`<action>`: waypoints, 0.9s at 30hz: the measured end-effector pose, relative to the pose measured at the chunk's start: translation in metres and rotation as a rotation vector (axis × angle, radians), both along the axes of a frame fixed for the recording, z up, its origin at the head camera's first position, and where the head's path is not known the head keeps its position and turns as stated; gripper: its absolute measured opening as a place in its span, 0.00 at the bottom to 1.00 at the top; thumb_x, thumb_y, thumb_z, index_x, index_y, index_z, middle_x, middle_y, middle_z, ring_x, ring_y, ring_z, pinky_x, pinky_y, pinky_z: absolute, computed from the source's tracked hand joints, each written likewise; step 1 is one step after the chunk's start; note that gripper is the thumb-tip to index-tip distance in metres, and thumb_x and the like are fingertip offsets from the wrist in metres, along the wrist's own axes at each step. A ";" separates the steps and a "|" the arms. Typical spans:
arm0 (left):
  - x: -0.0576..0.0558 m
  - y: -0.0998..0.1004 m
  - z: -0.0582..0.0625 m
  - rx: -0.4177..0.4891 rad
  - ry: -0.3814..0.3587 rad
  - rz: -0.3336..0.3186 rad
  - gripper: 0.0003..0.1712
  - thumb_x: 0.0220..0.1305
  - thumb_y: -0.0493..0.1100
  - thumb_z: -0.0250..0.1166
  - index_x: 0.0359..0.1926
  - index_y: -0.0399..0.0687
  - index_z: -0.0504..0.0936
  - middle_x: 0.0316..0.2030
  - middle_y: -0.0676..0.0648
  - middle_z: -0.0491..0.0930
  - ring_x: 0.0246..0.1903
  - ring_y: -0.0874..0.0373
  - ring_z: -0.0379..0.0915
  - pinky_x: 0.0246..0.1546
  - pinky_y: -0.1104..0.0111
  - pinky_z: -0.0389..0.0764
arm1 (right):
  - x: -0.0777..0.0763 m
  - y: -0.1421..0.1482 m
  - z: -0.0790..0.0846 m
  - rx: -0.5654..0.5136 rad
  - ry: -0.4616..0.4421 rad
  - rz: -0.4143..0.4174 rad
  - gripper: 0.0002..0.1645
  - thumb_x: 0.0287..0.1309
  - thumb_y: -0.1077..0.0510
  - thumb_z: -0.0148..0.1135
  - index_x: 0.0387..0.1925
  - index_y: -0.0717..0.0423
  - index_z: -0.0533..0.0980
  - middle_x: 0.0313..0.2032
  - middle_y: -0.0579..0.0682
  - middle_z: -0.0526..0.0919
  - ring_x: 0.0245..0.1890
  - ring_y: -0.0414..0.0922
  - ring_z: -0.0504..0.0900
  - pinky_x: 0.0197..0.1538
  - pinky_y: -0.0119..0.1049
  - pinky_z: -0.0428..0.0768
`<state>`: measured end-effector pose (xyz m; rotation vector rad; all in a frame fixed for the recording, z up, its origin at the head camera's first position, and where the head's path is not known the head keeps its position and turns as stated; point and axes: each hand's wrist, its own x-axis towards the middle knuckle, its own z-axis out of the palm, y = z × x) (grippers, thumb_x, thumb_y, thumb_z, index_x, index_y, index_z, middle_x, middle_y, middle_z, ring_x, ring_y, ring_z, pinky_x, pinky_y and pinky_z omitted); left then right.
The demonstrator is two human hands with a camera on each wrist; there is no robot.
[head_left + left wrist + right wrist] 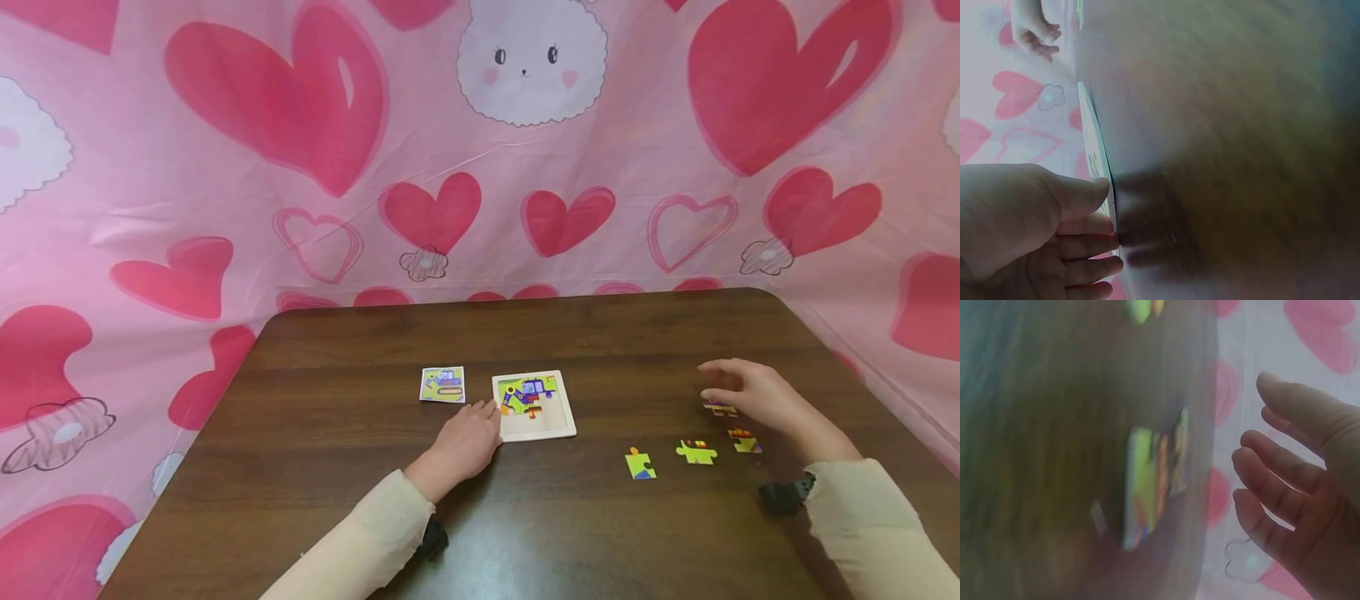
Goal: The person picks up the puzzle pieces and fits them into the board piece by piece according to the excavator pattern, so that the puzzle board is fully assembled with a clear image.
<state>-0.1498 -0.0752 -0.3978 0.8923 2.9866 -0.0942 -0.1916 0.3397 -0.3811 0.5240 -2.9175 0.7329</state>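
A pale wooden puzzle tray lies mid-table, with joined green, blue and orange pieces across its upper and left part. Against the tray's left side rests my left hand, its fingers fairly straight at the edge; the left wrist view shows the thumb right by the rim. My right hand hovers over the right side of the table, fingers loosely bent and nothing between them. Below it is a dark patterned puzzle piece, partly hidden, and close by a red-and-green piece.
Two more loose puzzle pieces lie between tray and right hand: a green one with red on top and a green one with a blue corner. A picture card of a digger sits left of the tray. A pink heart-print cloth hangs behind.
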 end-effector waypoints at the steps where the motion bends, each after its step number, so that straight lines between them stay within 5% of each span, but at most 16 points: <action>1: 0.000 0.000 0.000 0.001 0.000 0.001 0.24 0.64 0.45 0.58 0.56 0.34 0.74 0.56 0.40 0.72 0.56 0.47 0.67 0.57 0.60 0.66 | 0.000 0.003 -0.002 0.002 0.000 0.005 0.24 0.48 0.57 0.70 0.46 0.65 0.76 0.35 0.57 0.81 0.29 0.44 0.75 0.32 0.40 0.75; 6: 0.000 0.000 0.000 0.005 -0.011 0.006 0.24 0.64 0.45 0.58 0.56 0.34 0.73 0.56 0.40 0.71 0.56 0.47 0.66 0.57 0.60 0.65 | 0.004 0.015 -0.009 -0.009 -0.032 0.005 0.23 0.45 0.58 0.71 0.43 0.67 0.77 0.35 0.59 0.81 0.27 0.40 0.76 0.30 0.35 0.75; 16: 0.000 0.000 0.002 0.008 -0.036 0.017 0.24 0.64 0.45 0.57 0.57 0.34 0.73 0.57 0.40 0.71 0.57 0.47 0.66 0.58 0.60 0.65 | 0.004 0.032 -0.016 0.056 -0.089 0.008 0.17 0.46 0.58 0.70 0.37 0.64 0.78 0.29 0.48 0.78 0.30 0.41 0.74 0.33 0.40 0.72; 27: 0.001 0.001 0.003 0.003 -0.028 0.011 0.24 0.64 0.45 0.57 0.56 0.34 0.73 0.57 0.40 0.71 0.57 0.47 0.66 0.58 0.61 0.65 | 0.002 0.035 -0.018 0.082 -0.116 0.039 0.13 0.44 0.60 0.71 0.32 0.59 0.76 0.29 0.48 0.76 0.31 0.45 0.73 0.34 0.42 0.72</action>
